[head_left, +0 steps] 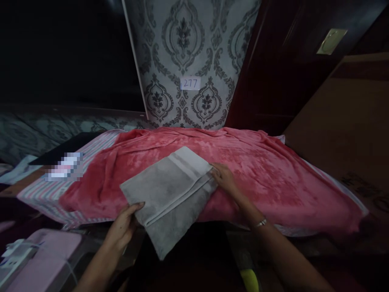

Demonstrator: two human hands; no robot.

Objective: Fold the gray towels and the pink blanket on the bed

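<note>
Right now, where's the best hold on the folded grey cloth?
Probably the two opposite edges near the ends of the fold, coming from both sides: the left hand and right hand pinch it about there. The grey cloth is thin, layered and tilted, so pinching across the layers should keep them together. Its lower corner, free of both hands, looks a poorer grip.

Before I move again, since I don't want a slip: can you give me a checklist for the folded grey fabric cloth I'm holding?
1. Left hand pinching the folded grey fabric cloth at its left edge: ok.
2. Right hand holding its right edge: ok.
3. Lower corner within the red plush blanket's front edge, as seen here: not ok, it reaches past.
4. Blanket smooth: not ok, wrinkled.
5. Cloth's underside touching the blanket: cannot tell.
</note>
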